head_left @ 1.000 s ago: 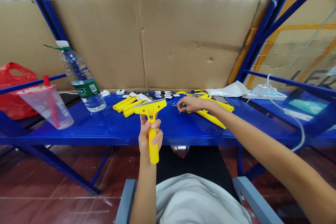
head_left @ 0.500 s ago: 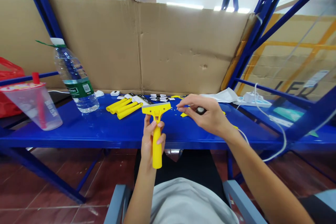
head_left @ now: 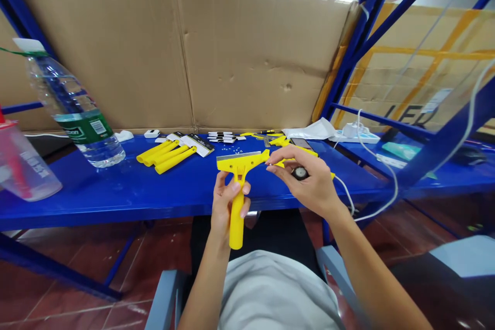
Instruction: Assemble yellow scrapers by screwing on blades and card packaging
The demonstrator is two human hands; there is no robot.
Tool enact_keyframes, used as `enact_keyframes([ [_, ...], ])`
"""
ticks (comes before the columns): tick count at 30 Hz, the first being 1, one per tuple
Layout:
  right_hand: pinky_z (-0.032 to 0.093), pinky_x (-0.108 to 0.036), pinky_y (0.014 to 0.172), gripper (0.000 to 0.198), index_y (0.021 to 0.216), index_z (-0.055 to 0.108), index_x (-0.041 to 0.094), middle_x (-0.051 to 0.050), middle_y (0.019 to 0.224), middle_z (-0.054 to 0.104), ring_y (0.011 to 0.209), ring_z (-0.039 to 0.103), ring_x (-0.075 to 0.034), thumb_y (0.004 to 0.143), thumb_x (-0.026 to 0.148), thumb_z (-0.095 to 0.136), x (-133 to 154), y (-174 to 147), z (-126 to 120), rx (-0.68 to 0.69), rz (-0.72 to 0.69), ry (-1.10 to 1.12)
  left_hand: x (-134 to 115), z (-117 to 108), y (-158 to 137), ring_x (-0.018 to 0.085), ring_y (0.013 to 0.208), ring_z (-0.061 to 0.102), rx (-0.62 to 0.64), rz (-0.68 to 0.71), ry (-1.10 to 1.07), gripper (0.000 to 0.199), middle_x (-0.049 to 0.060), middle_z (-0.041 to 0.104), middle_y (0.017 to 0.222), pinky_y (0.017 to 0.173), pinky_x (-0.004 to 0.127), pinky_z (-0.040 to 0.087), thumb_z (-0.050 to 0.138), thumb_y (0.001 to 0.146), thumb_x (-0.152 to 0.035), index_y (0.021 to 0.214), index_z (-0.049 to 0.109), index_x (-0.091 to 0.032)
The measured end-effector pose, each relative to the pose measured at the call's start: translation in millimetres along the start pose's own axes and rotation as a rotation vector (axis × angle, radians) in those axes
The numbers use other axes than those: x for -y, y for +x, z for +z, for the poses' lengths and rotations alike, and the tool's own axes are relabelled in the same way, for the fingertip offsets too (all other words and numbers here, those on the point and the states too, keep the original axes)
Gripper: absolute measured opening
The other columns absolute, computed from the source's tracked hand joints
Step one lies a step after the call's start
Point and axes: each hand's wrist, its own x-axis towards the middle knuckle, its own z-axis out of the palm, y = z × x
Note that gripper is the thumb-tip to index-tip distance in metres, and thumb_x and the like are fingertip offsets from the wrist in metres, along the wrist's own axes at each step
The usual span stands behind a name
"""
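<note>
My left hand (head_left: 228, 196) is closed around the handle of a yellow scraper (head_left: 237, 216), held upright above the table's front edge. A metal blade (head_left: 237, 155) lies along the top of its head, and two dark holes or screws show on the yellow face. Just right of the head, my right hand (head_left: 309, 175) is closed, with thumb and forefinger pinched together. Tucked in its palm is a black tool handle (head_left: 300, 173) with a grey round end; the rest of it is hidden. Anything tiny between the fingertips is too small to make out.
On the blue table (head_left: 116, 191) lie several yellow scraper handles (head_left: 166, 157), black-and-white packs (head_left: 199, 144), tiny loose pieces (head_left: 235, 150) and yellow parts (head_left: 279, 140). A water bottle (head_left: 83, 124) and plastic cup (head_left: 27, 165) stand left. A power strip (head_left: 359, 136) with white cable sits right.
The view has shifted right and down. My right hand has come closer to the scraper's head, and the round end of the tool handle faces me more. Both hands keep their holds.
</note>
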Motion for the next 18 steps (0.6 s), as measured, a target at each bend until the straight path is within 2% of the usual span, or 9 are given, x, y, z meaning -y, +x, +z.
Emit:
enact_keyframes([
  [3, 0.059, -0.032, 0.071, 0.009, 0.107, 0.079, 0.026, -0.003, 0.098, 0.081, 0.078, 0.073, -0.018, 0.102, 0.018, 0.076, 1.7, 1.1, 1.0, -0.018, -0.072, -0.042, 0.7, 0.3, -0.2, 0.01, 0.08, 0.065, 0.006, -0.011, 0.001, 0.036, 0.001, 0.067, 0.106, 0.041, 0.006, 0.044, 0.086, 0.089, -0.019, 0.119, 0.073, -0.034],
  [8, 0.062, -0.033, 0.077, 0.017, 0.103, 0.083, 0.026, -0.004, 0.097, 0.082, 0.086, 0.077, -0.02, 0.101, 0.011, 0.076, -2.7, 3.2, 1.9, -0.03, -0.221, -0.045, 1.5, 1.0, -0.1, 0.01, 0.079, 0.067, 0.006, -0.037, 0.004, 0.036, 0.0, 0.067, 0.103, 0.041, 0.007, 0.045, 0.088, 0.088, -0.02, 0.117, 0.072, -0.034],
  [15, 0.056, -0.029, 0.063, 0.011, 0.098, 0.086, 0.026, -0.004, 0.093, 0.079, 0.073, 0.07, -0.016, 0.096, 0.015, 0.084, -4.7, 1.7, 3.7, -0.046, -0.197, -0.026, 4.4, -0.6, -2.2, 0.009, 0.068, 0.065, 0.043, -0.074, 0.029, 0.034, -0.001, 0.068, 0.098, 0.039, 0.008, 0.045, 0.088, 0.087, -0.02, 0.114, 0.071, -0.032],
  [18, 0.054, -0.029, 0.064, 0.009, 0.097, 0.087, 0.026, -0.004, 0.095, 0.077, 0.074, 0.068, -0.015, 0.097, 0.017, 0.084, -5.1, 1.3, 6.1, -0.039, -0.173, -0.003, 6.4, -2.9, -2.3, 0.009, 0.067, 0.066, 0.066, -0.082, 0.054, 0.031, 0.001, 0.071, 0.102, 0.039, 0.01, 0.047, 0.087, 0.087, -0.02, 0.112, 0.071, -0.031],
])
